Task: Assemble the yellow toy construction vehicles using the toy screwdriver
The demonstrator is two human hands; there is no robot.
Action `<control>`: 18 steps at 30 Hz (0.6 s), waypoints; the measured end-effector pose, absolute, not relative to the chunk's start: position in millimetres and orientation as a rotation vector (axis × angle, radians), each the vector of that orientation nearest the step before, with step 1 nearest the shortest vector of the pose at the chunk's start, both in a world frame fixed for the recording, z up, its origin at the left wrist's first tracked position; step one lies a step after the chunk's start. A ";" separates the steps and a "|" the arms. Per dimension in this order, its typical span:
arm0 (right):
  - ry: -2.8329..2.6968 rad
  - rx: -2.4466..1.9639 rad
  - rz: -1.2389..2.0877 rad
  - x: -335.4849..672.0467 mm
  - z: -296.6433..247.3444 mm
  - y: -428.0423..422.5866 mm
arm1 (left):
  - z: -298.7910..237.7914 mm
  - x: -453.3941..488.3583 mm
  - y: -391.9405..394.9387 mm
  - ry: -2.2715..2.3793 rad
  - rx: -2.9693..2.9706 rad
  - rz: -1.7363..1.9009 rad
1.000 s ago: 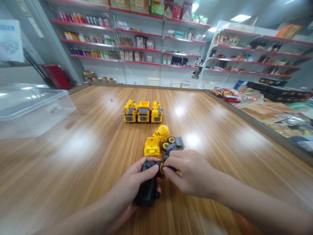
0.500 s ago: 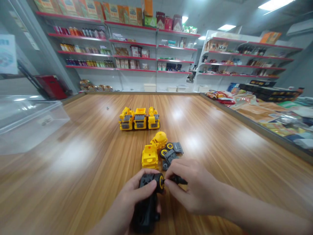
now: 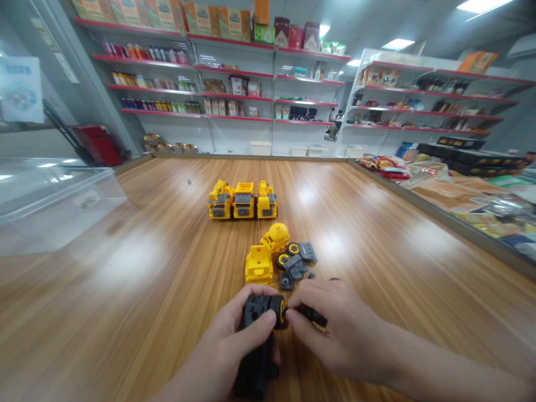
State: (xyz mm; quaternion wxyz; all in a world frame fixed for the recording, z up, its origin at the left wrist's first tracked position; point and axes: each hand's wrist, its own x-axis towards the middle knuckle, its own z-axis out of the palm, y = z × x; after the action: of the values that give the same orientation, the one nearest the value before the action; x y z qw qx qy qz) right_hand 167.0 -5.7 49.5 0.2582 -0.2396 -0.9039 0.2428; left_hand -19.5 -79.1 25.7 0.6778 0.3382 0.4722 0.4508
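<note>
Left hand (image 3: pixel 239 329) wraps tight round black chassis (image 3: pixel 256 371), right hand (image 3: pixel 345 324) pinches black tool (image 3: pixel 315 316) at its wheel (image 3: pixel 279 310); label (image 3: pixel 86 199) on clear bin (image 3: pixel 46 223) unreadable.

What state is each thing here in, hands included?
Left hand: closed around black chassis.
Black chassis: held, wheel at its side.
Right hand: pinching black tool.
Black tool: pointed at that wheel.
Three yellow trucks: standing in a row.
Yellow cab: off the chassis.
Mixer drum: off the chassis.
</note>
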 end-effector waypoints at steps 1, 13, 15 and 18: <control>-2.446 -0.662 0.667 166.7 49.3 -6.0 | 25.6 -19.4 -79.1 1.057 0.750 1.019; -2.513 -0.709 0.700 165.7 45.5 -4.6 | 23.6 -17.8 -78.4 1.028 0.712 1.005; -2.469 -0.735 0.737 166.1 47.8 -6.0 | 23.4 -18.0 -78.3 1.022 0.704 1.008; -2.417 -0.759 0.748 167.3 49.5 -8.1 | 25.0 -18.3 -78.3 1.023 0.681 0.996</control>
State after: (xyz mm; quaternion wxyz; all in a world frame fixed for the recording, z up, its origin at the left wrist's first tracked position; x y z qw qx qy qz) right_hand 167.3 -8.1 49.5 0.2474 -0.2784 -0.8865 0.2745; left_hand -18.3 -78.3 25.0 0.7032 0.3060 0.4599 0.4476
